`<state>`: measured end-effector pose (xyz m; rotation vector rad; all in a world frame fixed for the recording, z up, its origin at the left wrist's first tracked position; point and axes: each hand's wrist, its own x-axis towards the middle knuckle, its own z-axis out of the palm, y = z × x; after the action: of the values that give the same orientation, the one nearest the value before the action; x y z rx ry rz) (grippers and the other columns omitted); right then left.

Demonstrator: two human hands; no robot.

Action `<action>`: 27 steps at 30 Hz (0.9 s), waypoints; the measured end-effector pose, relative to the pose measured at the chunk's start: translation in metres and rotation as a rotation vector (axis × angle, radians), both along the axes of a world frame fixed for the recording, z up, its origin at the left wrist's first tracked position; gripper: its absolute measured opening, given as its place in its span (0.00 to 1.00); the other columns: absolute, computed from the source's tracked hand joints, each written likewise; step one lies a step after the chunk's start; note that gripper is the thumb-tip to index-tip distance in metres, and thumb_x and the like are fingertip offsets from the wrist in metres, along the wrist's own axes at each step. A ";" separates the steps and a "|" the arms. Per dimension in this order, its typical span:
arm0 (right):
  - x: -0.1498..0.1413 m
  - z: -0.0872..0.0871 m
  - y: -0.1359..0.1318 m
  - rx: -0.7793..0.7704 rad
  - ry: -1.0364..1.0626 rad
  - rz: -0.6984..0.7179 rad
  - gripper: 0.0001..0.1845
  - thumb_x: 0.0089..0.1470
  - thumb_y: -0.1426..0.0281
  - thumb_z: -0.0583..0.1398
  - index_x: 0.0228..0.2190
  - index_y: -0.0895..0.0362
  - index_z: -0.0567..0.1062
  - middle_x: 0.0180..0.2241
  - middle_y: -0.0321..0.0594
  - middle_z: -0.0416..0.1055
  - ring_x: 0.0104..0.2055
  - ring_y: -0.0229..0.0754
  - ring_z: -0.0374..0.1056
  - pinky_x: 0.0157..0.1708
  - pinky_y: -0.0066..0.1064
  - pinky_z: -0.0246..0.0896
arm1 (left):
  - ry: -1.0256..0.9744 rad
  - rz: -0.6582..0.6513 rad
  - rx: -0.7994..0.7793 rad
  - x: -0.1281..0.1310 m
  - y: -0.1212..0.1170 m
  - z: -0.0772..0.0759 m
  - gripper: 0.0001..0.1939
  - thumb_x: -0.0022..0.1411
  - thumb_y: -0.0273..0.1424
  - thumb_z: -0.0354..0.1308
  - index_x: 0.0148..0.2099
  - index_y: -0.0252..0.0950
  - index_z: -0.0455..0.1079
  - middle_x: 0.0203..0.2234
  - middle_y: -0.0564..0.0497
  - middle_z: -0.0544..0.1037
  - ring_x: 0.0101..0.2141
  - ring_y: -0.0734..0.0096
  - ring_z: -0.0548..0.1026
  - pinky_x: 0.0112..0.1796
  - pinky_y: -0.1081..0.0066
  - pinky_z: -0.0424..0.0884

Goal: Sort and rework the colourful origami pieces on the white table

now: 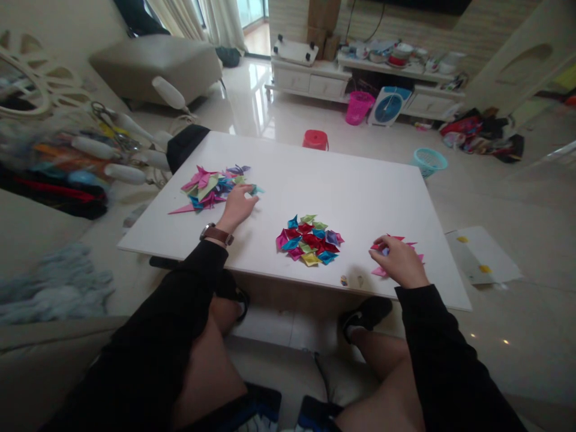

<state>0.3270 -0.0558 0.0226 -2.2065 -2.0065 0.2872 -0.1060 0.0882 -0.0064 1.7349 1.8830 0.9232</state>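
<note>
At the right edge of a loose heap of origami cranes [204, 186], in pink, green, blue and purple, my left hand [240, 207] has its thumb and forefinger closed about a teal folded paper piece [257, 189]. A ring-like cluster of small folded paper pieces [310, 240], red, blue, green, yellow and pink, lies between my hands. My right hand [400, 259] is over a group of pink folded papers [380, 272], partly hiding them. Its thumb and forefinger pinch together, and a bit of red folded paper [374, 247] shows at the tips.
The white table [360, 186] stands before my knees, with two small marks near its front edge. Beyond it are a red stool [315, 140], a turquoise basket [429, 161] and a pink bin [359, 108]. A white sheet [483, 255] lies right of the table.
</note>
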 end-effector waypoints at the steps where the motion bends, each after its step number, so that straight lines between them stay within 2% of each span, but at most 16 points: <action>1: -0.005 0.001 0.000 0.046 0.059 0.033 0.12 0.56 0.62 0.61 0.40 0.53 0.77 0.38 0.42 0.79 0.39 0.49 0.73 0.38 0.37 0.61 | -0.097 -0.042 0.035 0.007 -0.004 0.007 0.18 0.57 0.30 0.59 0.48 0.30 0.81 0.54 0.38 0.80 0.56 0.52 0.76 0.61 0.58 0.66; 4: -0.026 0.005 0.001 0.163 0.220 0.162 0.09 0.56 0.64 0.61 0.37 0.55 0.76 0.35 0.42 0.76 0.37 0.47 0.71 0.39 0.38 0.63 | -0.419 -0.166 0.008 0.033 -0.018 0.020 0.13 0.54 0.31 0.63 0.41 0.33 0.83 0.44 0.41 0.84 0.45 0.55 0.80 0.52 0.59 0.73; 7: -0.052 0.013 0.002 0.223 0.333 0.269 0.07 0.59 0.64 0.60 0.35 0.54 0.75 0.36 0.44 0.75 0.40 0.48 0.71 0.42 0.39 0.65 | -0.664 -0.269 -0.089 0.063 -0.029 0.025 0.09 0.50 0.30 0.69 0.35 0.33 0.84 0.36 0.44 0.85 0.42 0.58 0.81 0.51 0.58 0.73; 10: -0.073 0.017 0.005 0.246 0.450 0.278 0.08 0.62 0.63 0.59 0.36 0.53 0.76 0.39 0.45 0.77 0.44 0.50 0.72 0.42 0.40 0.66 | -0.877 -0.331 -0.261 0.090 -0.035 0.025 0.09 0.46 0.28 0.72 0.34 0.32 0.83 0.31 0.45 0.84 0.36 0.63 0.80 0.50 0.58 0.74; 13: -0.086 0.014 0.010 0.207 0.617 0.237 0.08 0.63 0.63 0.59 0.40 0.52 0.76 0.43 0.44 0.79 0.44 0.48 0.74 0.43 0.40 0.68 | -1.054 -0.341 -0.409 0.108 -0.041 0.027 0.09 0.46 0.24 0.73 0.33 0.30 0.82 0.30 0.45 0.82 0.33 0.67 0.79 0.48 0.58 0.76; 17: -0.097 0.006 0.017 0.108 0.931 0.120 0.12 0.57 0.64 0.62 0.44 0.52 0.74 0.42 0.42 0.81 0.46 0.47 0.76 0.44 0.39 0.69 | -1.160 -0.313 -0.493 0.120 -0.049 0.029 0.07 0.48 0.22 0.72 0.33 0.31 0.81 0.30 0.47 0.81 0.32 0.70 0.78 0.44 0.61 0.77; 21: -0.108 0.001 0.021 -0.009 1.236 0.010 0.16 0.51 0.62 0.66 0.41 0.52 0.73 0.32 0.36 0.79 0.36 0.43 0.74 0.38 0.36 0.69 | -1.202 -0.272 -0.518 0.124 -0.054 0.029 0.05 0.49 0.21 0.70 0.33 0.30 0.80 0.31 0.47 0.81 0.31 0.73 0.77 0.42 0.65 0.76; 24: -0.115 0.000 0.019 -0.045 1.343 -0.027 0.21 0.47 0.60 0.70 0.41 0.51 0.71 0.28 0.31 0.76 0.29 0.38 0.70 0.33 0.32 0.66 | -1.214 -0.254 -0.498 0.126 -0.056 0.026 0.06 0.50 0.21 0.70 0.33 0.30 0.80 0.33 0.47 0.82 0.31 0.74 0.77 0.40 0.67 0.75; 27: -0.119 0.000 0.018 -0.014 1.398 -0.031 0.26 0.43 0.61 0.73 0.41 0.51 0.70 0.27 0.29 0.76 0.27 0.37 0.69 0.31 0.31 0.65 | -1.221 -0.267 -0.496 0.127 -0.058 0.023 0.07 0.51 0.22 0.71 0.35 0.30 0.80 0.32 0.47 0.81 0.31 0.74 0.78 0.39 0.68 0.75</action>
<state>0.2076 -0.0381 0.0223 -1.2447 -1.1057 1.3386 0.0208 0.0304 0.0162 0.7396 0.9044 0.9491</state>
